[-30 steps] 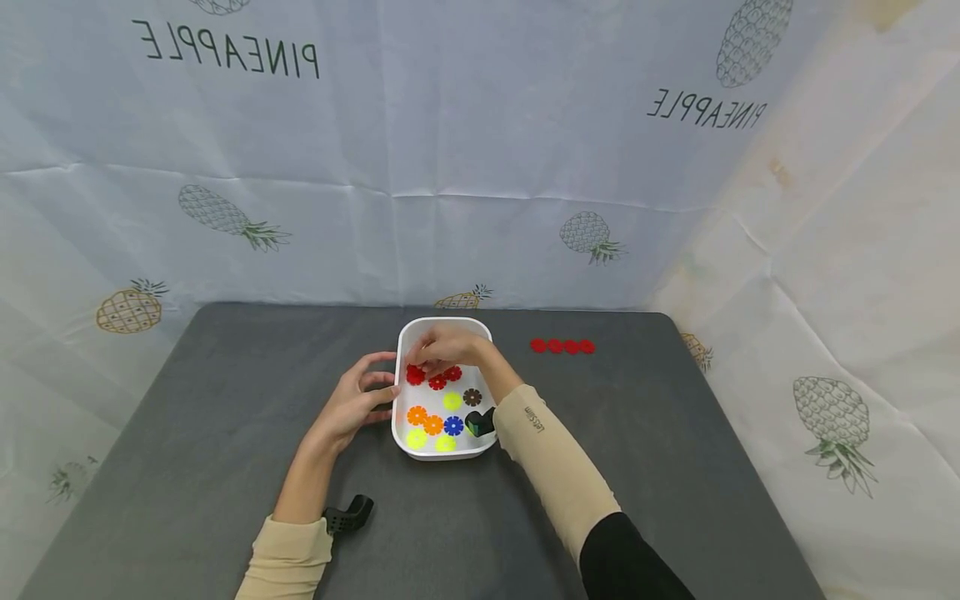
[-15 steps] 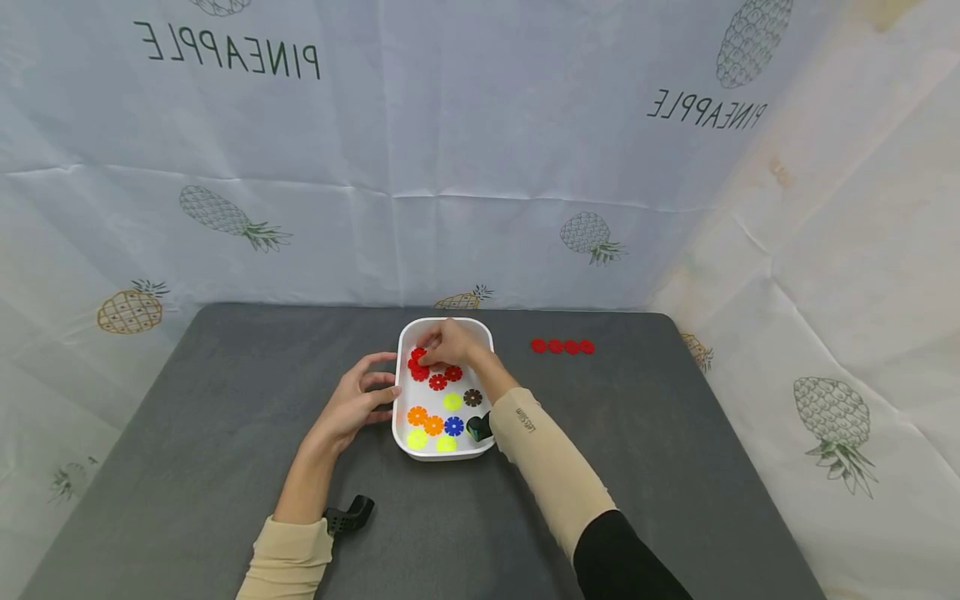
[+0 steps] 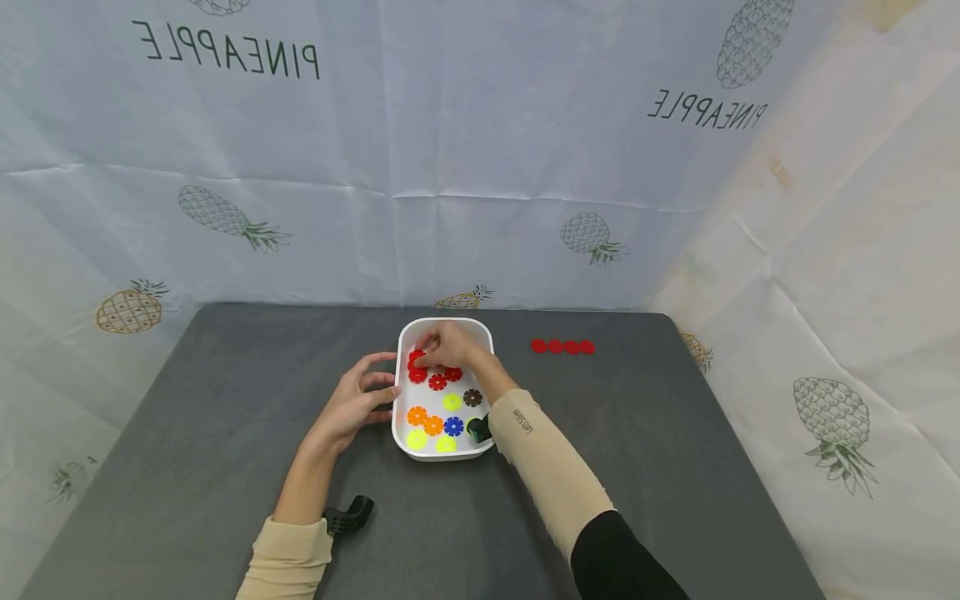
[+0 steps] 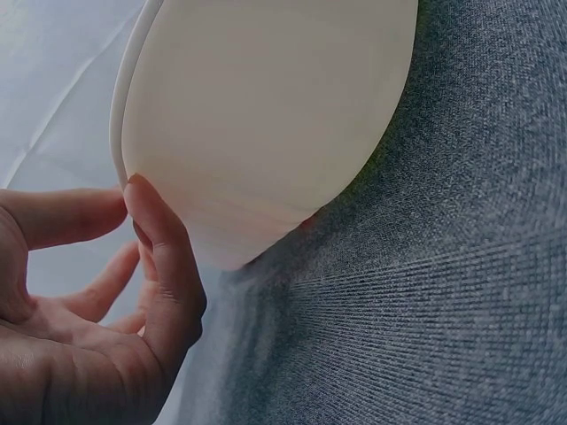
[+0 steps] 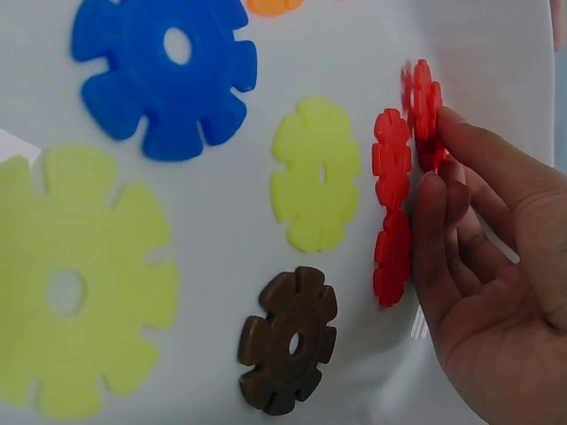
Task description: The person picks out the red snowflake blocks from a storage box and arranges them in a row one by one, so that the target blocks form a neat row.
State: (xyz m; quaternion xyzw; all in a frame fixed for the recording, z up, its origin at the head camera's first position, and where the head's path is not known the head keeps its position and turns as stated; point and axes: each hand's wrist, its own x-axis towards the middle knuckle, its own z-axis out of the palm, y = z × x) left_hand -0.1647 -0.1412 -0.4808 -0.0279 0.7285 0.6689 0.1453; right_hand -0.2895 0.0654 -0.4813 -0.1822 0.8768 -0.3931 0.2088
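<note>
A white tray with rounded corners holds several flower-shaped notched discs. My left hand is at its left side; in the left wrist view the thumb and a finger pinch the tray's rim. Inside the tray's far part, my right hand is over the red discs. Seen from the right wrist, its fingers pinch a red notched disc by the tray wall. Two more red discs lie just beside the fingers. The far fingers are partly hidden behind the hand.
Nearer in the tray lie yellow discs, a brown disc, orange discs and a blue disc. Several red discs form a row on the grey table, right of the tray. A pineapple-print cloth hangs behind.
My right hand has shifted slightly within the tray, and its fingers have uncovered more of the red discs at the left wall. The left hand and the tray stay put.
</note>
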